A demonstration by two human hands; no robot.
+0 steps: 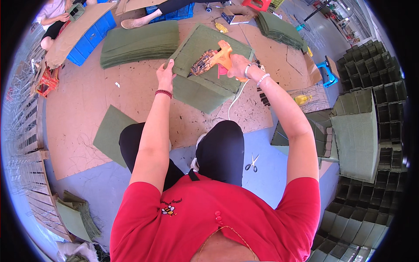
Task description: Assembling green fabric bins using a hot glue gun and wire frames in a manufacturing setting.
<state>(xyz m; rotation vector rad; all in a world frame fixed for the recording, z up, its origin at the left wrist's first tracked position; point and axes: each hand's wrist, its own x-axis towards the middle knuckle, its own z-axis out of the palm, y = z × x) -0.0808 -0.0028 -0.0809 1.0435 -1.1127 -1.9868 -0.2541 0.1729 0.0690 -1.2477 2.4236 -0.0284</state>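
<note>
My right hand [239, 66] is closed round the handle of an orange glue gun [222, 54], which has a dark, crusted front. A white cord [238, 98] trails down from it. The gun's tip points left and hovers at or just above a seam on a green panel [196, 46]; whether it touches, I cannot tell. My left hand [166, 76] pinches the panel's left edge. Another flat green sheet [203, 94] shows at the near side, below the panel. Something pinkish-red [222, 70] sits beneath the gun, partly hidden.
Stacks of green sheets [139, 41] [279, 31] lie beyond on brown cardboard. Scissors [252, 163] rest on the floor by my right knee. Dark sticks [264, 98] lie right of the panel. Green compartment boxes [362, 192] pile up at right. Co-workers sit at far left near blue crates [91, 37].
</note>
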